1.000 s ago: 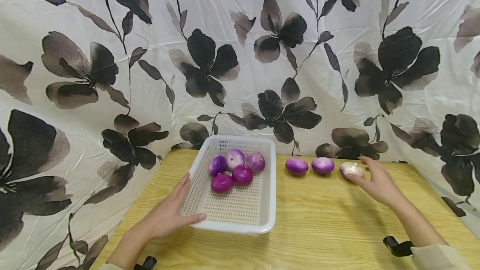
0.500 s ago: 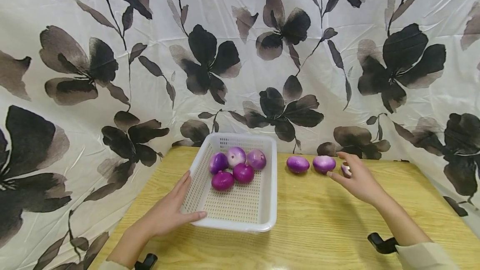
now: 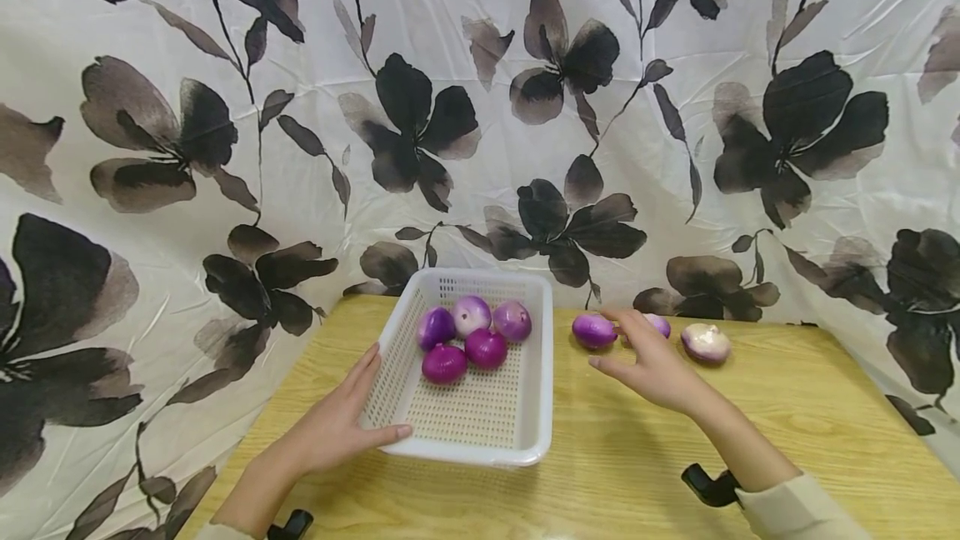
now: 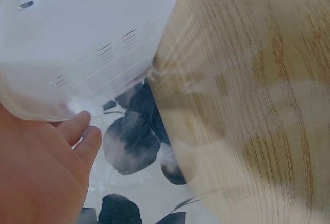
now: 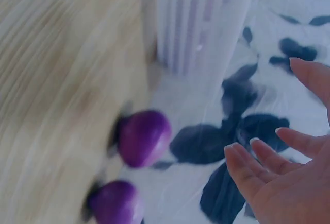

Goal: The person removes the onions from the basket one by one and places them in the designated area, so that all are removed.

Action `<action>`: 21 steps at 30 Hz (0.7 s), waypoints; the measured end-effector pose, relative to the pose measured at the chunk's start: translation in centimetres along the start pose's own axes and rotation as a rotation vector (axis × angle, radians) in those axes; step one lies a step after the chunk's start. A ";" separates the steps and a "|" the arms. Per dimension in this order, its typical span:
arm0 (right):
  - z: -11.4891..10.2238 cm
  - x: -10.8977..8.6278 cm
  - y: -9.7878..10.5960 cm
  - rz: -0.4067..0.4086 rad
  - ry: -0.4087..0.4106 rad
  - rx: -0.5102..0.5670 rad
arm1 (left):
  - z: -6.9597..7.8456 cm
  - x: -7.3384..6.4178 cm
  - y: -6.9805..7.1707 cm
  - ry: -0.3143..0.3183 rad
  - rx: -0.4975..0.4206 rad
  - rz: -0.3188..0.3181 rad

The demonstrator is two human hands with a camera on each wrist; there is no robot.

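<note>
My left hand point(image 3: 337, 432) rests at the near left corner of a white perforated plastic basket point(image 3: 543, 390). Its fingers lie fairly straight along the outer side, and the thumb reaches the front rim. Several purple onions sit in the basket's far half, including a dark magenta onion point(image 3: 445, 364). My right hand point(image 3: 660, 367) hovers over the table with fingers spread and holds nothing. It is nearest the left onion point(image 3: 594, 331) of three in a row and partly hides the middle onion point(image 3: 658, 326). At the right end lies a paler, partly peeled onion point(image 3: 705, 343).
The wooden table point(image 3: 600, 482) has its back edge against a white cloth with dark flowers point(image 3: 555, 223). The same cloth hangs along both sides. A dark strap piece point(image 3: 708, 486) is on the right wrist, and another point(image 3: 292, 525) on the left.
My right hand has moved left, from the pale onion across the middle one to beside the left onion. The onions and basket stay put; my left hand keeps its place on the basket.
</note>
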State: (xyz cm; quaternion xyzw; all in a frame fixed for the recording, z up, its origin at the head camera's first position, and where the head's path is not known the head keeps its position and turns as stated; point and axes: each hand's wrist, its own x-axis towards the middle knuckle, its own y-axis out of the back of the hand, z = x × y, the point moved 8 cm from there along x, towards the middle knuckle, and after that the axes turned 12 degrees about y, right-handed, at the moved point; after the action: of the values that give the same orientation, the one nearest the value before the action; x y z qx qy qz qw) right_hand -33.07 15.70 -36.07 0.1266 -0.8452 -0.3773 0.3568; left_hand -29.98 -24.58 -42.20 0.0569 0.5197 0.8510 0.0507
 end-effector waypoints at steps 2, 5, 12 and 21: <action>-0.7 0.5 -0.7 -0.007 0.017 0.020 | 0.0 0.0 0.0 0.001 0.001 -0.001; -1.5 1.2 -1.6 -0.019 0.033 0.037 | 0.0 0.0 -0.1 0.001 0.005 -0.001; -3.1 2.7 -3.5 -0.053 0.071 0.085 | 0.0 0.0 0.0 0.003 -0.001 0.000; -4.4 4.0 -6.3 -0.133 0.059 0.153 | 0.0 0.0 0.0 0.006 -0.002 -0.001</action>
State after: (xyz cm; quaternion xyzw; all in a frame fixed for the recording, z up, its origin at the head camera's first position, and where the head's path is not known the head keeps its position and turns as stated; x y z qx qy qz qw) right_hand -33.24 7.01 -36.62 0.2204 -0.8503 -0.3307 0.3452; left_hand -29.93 -24.55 -42.18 0.0539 0.5188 0.8517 0.0498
